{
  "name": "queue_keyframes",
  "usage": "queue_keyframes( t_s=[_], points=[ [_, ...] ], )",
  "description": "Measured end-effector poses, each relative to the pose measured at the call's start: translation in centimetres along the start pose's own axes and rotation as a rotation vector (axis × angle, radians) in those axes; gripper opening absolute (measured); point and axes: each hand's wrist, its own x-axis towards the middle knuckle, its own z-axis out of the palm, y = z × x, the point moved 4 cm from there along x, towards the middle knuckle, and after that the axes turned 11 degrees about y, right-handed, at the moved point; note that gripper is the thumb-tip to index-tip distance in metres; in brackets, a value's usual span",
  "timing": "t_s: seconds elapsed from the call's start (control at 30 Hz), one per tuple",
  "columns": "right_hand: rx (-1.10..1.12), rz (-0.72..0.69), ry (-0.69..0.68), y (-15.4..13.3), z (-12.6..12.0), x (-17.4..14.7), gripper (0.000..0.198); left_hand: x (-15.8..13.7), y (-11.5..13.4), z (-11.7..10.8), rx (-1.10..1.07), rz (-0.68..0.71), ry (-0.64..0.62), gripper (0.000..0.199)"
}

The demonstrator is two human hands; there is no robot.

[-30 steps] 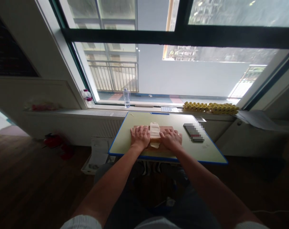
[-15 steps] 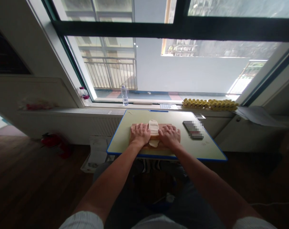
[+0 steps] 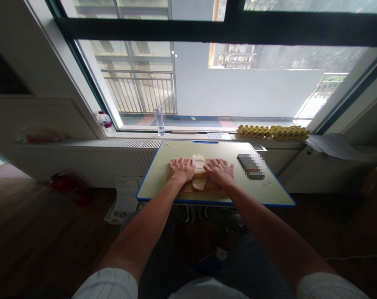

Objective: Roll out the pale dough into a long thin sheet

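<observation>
A flat strip of pale dough [image 3: 198,161] lies lengthwise on a wooden board [image 3: 186,189] on a small table. Across it runs a wooden rolling pin [image 3: 200,175], visible only in the gap between my hands, with dough showing beyond it and on the near side. My left hand [image 3: 181,168] presses over the pin's left part, fingers pointing forward and thumb by the dough's edge. On the right part rests my right hand [image 3: 220,171], its thumb at the dough's other edge. Both hands hide the pin's ends.
The pale green tabletop [image 3: 157,174] has a blue rim. A phone-like dark object [image 3: 250,165], partly blurred out, lies at its right. Beyond, on the windowsill, are a plastic bottle [image 3: 159,122] and yellow egg trays [image 3: 272,132]. A fire extinguisher [image 3: 64,182] stands at the left.
My hands and the rolling pin have moved slightly forward over the dough, so more dough shows on the near side. The camera view has also shifted a little.
</observation>
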Motion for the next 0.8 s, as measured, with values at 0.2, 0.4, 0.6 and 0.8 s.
queue_keyframes(
  t_s=[0.2,0.4,0.6,0.8],
  points=[
    [0.028,0.028,-0.066,0.0,0.1,1.9,0.064,2.0,-0.1,0.4,-0.008,-0.043,-0.094,0.059],
    [0.061,0.065,-0.044,0.1,0.6,3.8,0.065,3.3,0.0,0.4,-0.041,-0.056,-0.075,0.057],
    [0.071,0.11,-0.032,0.5,1.5,6.2,0.064,5.1,0.0,0.9,-0.052,-0.084,0.018,0.055],
    [0.052,0.118,-0.03,0.9,2.6,8.5,0.062,7.3,-0.2,1.6,-0.056,-0.132,-0.002,0.054]
  ],
)
